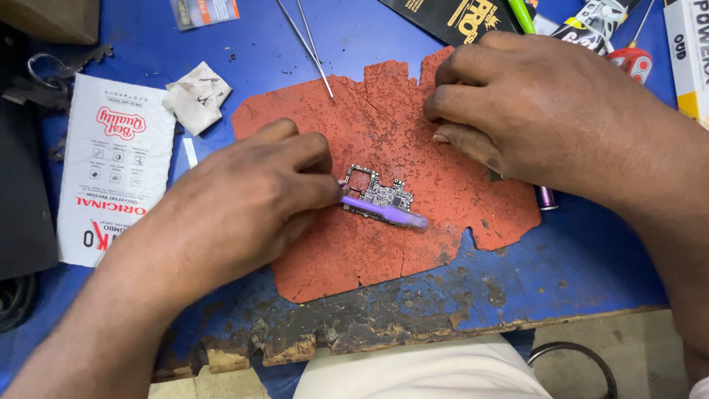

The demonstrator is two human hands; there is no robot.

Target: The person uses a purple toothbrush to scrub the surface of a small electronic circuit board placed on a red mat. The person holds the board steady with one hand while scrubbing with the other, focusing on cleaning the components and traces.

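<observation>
I'm gripping a purple brush [384, 212] over a grey-and-black circuit board [378, 193], lying on a speckled rust-red mat [413, 140] covering my blue tabletop [576, 258].

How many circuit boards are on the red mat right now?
1. The circuit board lies near the middle of the red mat, under the purple tool in the left hand. The right hand covers part of the mat, so more could be hidden.

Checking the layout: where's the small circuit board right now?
In the head view, the circuit board lies mid-frame on the red mat, under the purple tool held by the left hand.
</observation>
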